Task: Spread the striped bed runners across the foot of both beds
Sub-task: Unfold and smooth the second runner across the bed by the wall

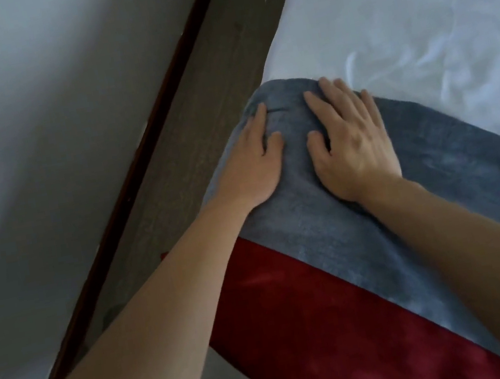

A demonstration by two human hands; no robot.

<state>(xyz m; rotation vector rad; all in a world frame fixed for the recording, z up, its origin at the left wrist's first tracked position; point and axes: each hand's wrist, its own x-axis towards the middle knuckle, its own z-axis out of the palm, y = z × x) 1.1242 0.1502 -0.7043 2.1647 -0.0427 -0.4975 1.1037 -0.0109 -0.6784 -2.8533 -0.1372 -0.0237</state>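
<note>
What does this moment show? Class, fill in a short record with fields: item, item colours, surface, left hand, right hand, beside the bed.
item: bed runner
item colours: grey and red bands
surface: white bed sheet
left hand: flat on the grey band, at the bed's edge
right hand: flat on the grey band, fingers spread
beside the bed: dark floor strip

Count, head view:
- Hands: two, left hand (255, 168) and right hand (353, 142), both flat on fabric.
- Bed runners: one bed runner (317, 244), with two colour bands in view: one grey, one red.
- Beds: one bed (411, 13), white sheet, far right.
- Floor strip (199, 131): one.
- Wall (30, 110): one, left.
</note>
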